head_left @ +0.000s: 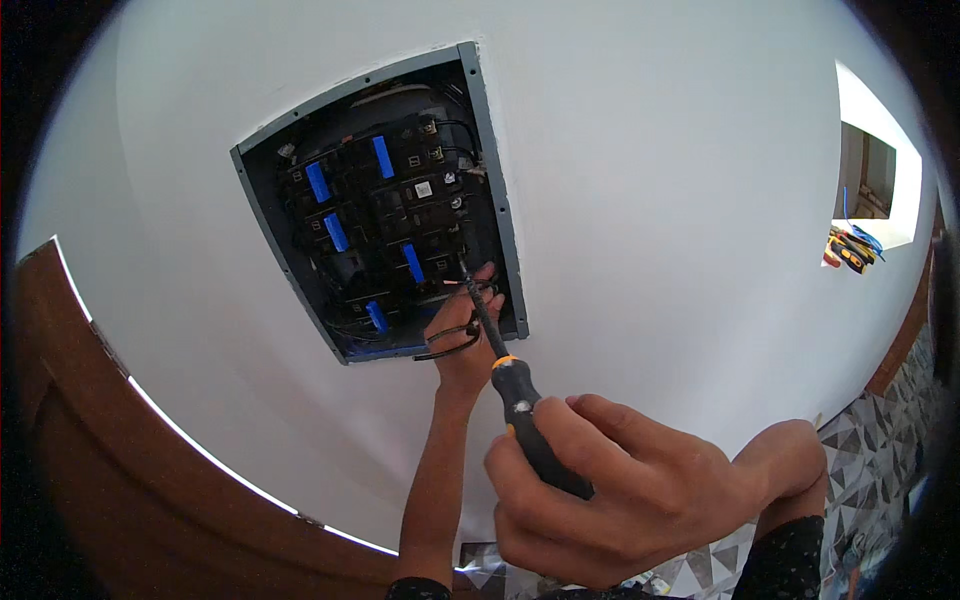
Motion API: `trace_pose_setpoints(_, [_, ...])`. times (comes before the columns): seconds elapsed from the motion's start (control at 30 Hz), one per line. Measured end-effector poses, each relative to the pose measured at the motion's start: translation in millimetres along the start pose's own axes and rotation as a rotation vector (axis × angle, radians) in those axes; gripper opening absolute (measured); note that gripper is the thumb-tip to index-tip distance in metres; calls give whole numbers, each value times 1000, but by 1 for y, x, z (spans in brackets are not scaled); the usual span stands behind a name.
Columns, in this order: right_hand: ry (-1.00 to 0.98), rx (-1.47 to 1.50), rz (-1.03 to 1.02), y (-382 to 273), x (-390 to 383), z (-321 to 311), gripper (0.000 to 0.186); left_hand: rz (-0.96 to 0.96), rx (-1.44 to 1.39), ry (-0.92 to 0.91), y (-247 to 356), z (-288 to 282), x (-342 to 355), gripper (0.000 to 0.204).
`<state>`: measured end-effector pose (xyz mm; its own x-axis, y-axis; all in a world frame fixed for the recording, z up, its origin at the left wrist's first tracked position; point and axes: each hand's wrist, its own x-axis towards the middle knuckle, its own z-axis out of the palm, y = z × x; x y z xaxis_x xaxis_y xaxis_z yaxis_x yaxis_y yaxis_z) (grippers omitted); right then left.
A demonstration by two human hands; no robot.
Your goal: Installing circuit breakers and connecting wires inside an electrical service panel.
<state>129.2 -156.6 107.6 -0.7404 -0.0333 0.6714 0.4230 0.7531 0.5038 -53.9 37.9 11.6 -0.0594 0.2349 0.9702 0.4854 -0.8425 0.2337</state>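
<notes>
A grey-framed breaker panel (497,180) is set into the white wall, with black circuit breakers (395,205) carrying blue switch levers. My right hand (630,480), in the foreground, is closed round the black handle of a screwdriver (527,405). Its shaft slants up and left, the tip reaching a terminal on the right side of the lowest breakers. Beyond it, my left hand (452,335) is inside the panel's lower right corner, fingers closed on a black wire (455,348) near that tip. The screwdriver shaft partly hides those fingers.
Further right, a square wall opening (905,195) holds hand tools with yellow and black handles (848,252) and blue wire on its ledge. Brown wood (90,450) fills the lower left. Grey patterned floor tiles (865,440) lie below right.
</notes>
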Motion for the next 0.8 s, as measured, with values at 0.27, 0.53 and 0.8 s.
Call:
trace_pose_setpoints(0.27, [-122, 350, 57, 2, 13, -7, 14, 94, 65, 49, -6, 3, -2, 12])
trace_pose_setpoints(0.53, [456, 400, 424, -13, 26, 12, 14, 31, -161, 76, -14, 6, -6, 16])
trace_pose_setpoints(0.8, [147, -202, 6, 0, 27, -5, 22, -13, -65, 37, -2, 1, -2, 13])
